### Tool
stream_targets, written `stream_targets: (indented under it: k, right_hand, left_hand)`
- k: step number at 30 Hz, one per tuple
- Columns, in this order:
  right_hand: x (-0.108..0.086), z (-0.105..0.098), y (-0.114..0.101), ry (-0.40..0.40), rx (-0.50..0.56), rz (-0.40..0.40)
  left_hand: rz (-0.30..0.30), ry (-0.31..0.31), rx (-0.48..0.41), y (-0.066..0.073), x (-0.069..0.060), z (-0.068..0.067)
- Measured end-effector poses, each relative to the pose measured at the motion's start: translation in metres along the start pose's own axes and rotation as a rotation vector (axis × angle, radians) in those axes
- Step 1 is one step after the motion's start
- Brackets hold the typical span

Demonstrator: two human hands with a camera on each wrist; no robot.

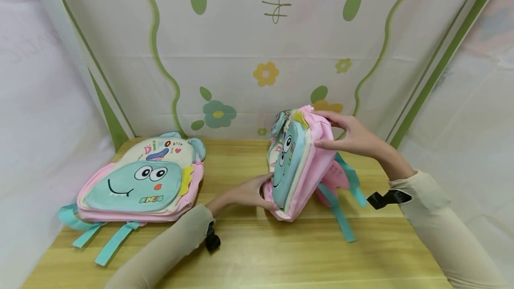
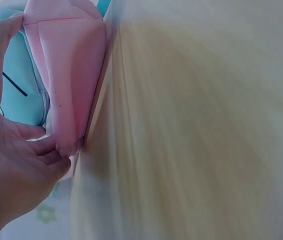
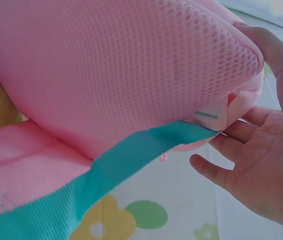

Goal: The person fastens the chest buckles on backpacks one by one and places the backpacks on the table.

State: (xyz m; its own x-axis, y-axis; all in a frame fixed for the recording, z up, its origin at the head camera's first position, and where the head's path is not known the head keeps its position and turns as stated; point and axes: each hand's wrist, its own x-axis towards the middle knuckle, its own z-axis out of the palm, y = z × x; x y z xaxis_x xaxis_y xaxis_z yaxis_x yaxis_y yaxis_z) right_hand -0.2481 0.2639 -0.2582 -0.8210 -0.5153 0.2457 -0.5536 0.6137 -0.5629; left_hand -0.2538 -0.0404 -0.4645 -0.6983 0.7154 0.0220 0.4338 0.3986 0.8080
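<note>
A pink child's backpack [image 1: 311, 177] with a teal dinosaur-face front pocket [image 1: 290, 166] stands tilted on the table, its front turned left. My left hand [image 1: 253, 191] grips its lower corner, thumb on the front side and fingers round the pink edge, as the left wrist view of that hand [image 2: 16, 170] shows. At the opposite, upper corner my right hand [image 1: 353, 135] holds the pink side between thumb and fingers. The right wrist view shows the mesh back panel [image 3: 121, 75] and a teal strap [image 3: 126, 155] near the right fingers.
A second, matching backpack [image 1: 136, 186] lies face up on the left of the wooden table [image 1: 257, 253], its teal straps [image 1: 116, 242] trailing towards the front. Behind the table hangs a white flower-print curtain [image 1: 241, 57], with more white cloth [image 1: 44, 115] along the sides.
</note>
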Motion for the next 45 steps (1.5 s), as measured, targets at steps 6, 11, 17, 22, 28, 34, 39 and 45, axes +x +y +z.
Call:
stream_targets:
  k: [6, 11, 17, 22, 28, 34, 39, 45]
  right_hand:
    - [-0.007, -0.008, 0.003, 0.024, -0.018, 0.028]
    - [-0.008, -0.011, 0.000, 0.027, -0.020, 0.018]
    - [-0.004, -0.011, -0.004, 0.023, -0.021, 0.003]
    - [0.002, -0.009, -0.008, 0.009, -0.029, 0.020]
    - [0.012, -0.004, -0.012, -0.012, -0.038, 0.005]
    - [0.017, -0.002, -0.017, -0.033, -0.033, 0.028]
    - [0.020, 0.001, -0.019, -0.034, -0.038, 0.037]
    - [0.023, 0.007, -0.022, -0.056, -0.057, 0.043]
  left_hand:
    - [0.012, 0.002, -0.040, 0.009, 0.016, 0.013]
    - [0.036, 0.012, -0.073, 0.013, 0.028, 0.024]
    - [0.095, 0.006, -0.081, 0.015, 0.042, 0.036]
    - [0.141, 0.008, -0.134, 0.018, 0.051, 0.044]
    - [0.102, 0.044, -0.141, 0.023, 0.053, 0.050]
    - [0.105, 0.047, -0.172, 0.020, 0.051, 0.050]
    - [0.087, 0.049, -0.142, 0.022, 0.042, 0.038]
    - [0.081, 0.085, -0.089, 0.033, 0.028, 0.008]
